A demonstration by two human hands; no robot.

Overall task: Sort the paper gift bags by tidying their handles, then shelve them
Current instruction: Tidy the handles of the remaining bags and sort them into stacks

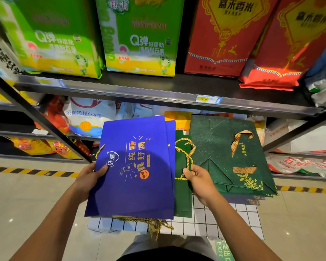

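- Left hand (90, 178) grips the left edge of the blue gift bag (137, 172); thumb lies on the printed face, fingers curl underneath.
- Blue gift bag lies flat, tilted a little, on top of a stack; a second blue edge shows just behind its right side.
- Gold cord handles (152, 226) spill out from under the blue bag's near edge, tangled, over a white gridded surface (224, 221).
- Right hand (199, 180) pinches the dark green bag (183, 196) at its edge, fingers curled, with a gold rope handle (185, 150) looped just above the fingers.
- That green bag sits just right of the blue one, partly under it.
- Larger green glitter bag (215, 147) lies flat further right, gold ribbon handle (239, 142) on top, gold leaf print at its near right corner.
- More bag edges peek out beneath the green glitter bag.
- Far side: metal shelf (158, 89) with green rice sacks (139, 38) on the left, red rice sacks (228, 36) on the right, a yellow price tag (203, 99) on the shelf rail.
- Lower shelf behind the bags holds a white flour sack (90, 117).
- Yellow-black hazard tape (32, 171) runs along the tiled floor.
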